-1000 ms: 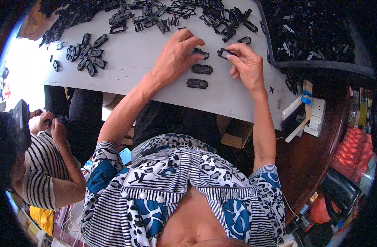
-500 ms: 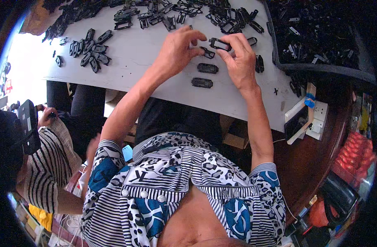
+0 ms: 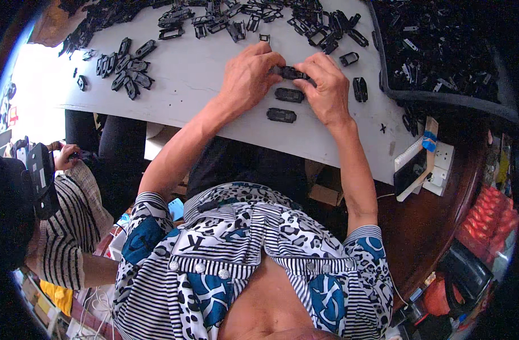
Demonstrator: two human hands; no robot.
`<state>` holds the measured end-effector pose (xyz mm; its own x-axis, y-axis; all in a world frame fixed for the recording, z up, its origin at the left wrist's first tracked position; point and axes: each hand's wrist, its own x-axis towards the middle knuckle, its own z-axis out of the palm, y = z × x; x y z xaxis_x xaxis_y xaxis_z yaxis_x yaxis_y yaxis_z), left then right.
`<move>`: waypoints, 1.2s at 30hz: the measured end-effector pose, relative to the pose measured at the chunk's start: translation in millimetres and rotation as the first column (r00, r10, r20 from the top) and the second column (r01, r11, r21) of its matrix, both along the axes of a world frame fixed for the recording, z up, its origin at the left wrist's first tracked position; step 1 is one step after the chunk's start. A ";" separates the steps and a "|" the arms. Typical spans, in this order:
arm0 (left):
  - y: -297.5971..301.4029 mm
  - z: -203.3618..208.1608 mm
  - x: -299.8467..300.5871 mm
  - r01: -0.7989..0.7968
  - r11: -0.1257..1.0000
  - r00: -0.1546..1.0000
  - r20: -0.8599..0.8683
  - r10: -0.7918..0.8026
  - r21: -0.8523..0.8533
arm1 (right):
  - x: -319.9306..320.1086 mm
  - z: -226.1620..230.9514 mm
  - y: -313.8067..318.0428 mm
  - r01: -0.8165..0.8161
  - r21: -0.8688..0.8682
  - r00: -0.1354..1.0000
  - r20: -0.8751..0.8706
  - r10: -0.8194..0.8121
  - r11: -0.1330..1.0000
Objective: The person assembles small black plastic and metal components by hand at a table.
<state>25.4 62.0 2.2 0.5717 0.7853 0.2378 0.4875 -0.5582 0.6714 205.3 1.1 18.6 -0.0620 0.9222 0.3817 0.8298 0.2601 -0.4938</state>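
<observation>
Over the white table, both my hands meet at a small oblong black plastic part [image 3: 293, 73]. My left hand [image 3: 249, 75] is closed at its left end, thumb and fingers pinched in. At the other end, the thumb and fingers of my right hand [image 3: 326, 88] grip it. My fingers hide both ends, and I cannot tell whether it is one piece or two pressed together. Just below lie two similar black parts in a column, an upper black part [image 3: 289, 94] and a lower black part [image 3: 281, 115], touched by neither hand.
Black frames [image 3: 322, 28] pile along the table's far side. A cluster of black parts [image 3: 129, 71] lies at left. Single frames [image 3: 360, 89] sit right of my hands. A dark bin [image 3: 446, 96] of small parts stands at right, above a power strip [image 3: 439, 170]. A co-worker's hand [image 3: 67, 157] shows at left.
My right hand has lowered the black frame it held toward the part below it. My left fingers, apart before, have closed at the left end.
</observation>
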 end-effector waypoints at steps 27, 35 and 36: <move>39.1 13.8 10.3 0.165 0.917 0.950 0.307 -0.050 -0.363 | 83.5 31.4 -4.7 0.294 -0.022 0.890 0.370 -0.266 0.955; 30.0 -6.8 28.4 0.111 0.993 0.974 0.203 -0.099 -0.049 | 83.7 18.0 14.0 0.135 -0.014 0.926 0.359 -0.121 0.991; 30.2 -10.0 28.0 0.048 0.971 0.990 0.116 -0.077 0.234 | 77.5 20.0 9.9 0.147 -0.004 0.953 0.269 -0.140 0.989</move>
